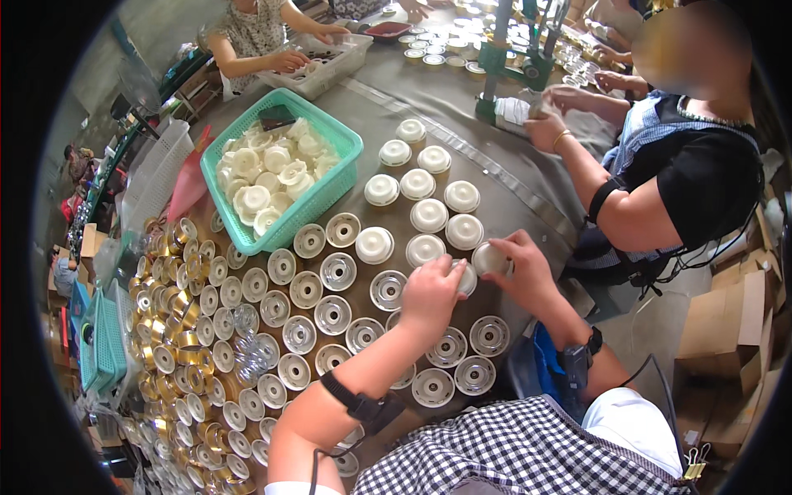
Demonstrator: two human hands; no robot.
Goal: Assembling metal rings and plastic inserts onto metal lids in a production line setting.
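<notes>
My left hand (pixel 431 299) is closed, its fingertips pinched at the edge of a white round cap (pixel 469 280). Just to the right, my right hand (pixel 528 276) curls thumb and fingers around another white round cap (pixel 490 259). Beyond both hands stand several round pieces topped with white domed caps (pixel 429 215). Nearer to me and to the left are rows of open round cups (pixel 332 315) with ringed centres, without domed caps. Whether the caps at my fingers sit on cups underneath cannot be made out.
A teal basket (pixel 351 169) of loose white plastic caps stands at the left. Gold-rimmed cups (pixel 177 309) crowd the table's left side. A co-worker (pixel 668 157) sits at the right by a green press (pixel 528 62); another person handles a white crate (pixel 334 76) at the back.
</notes>
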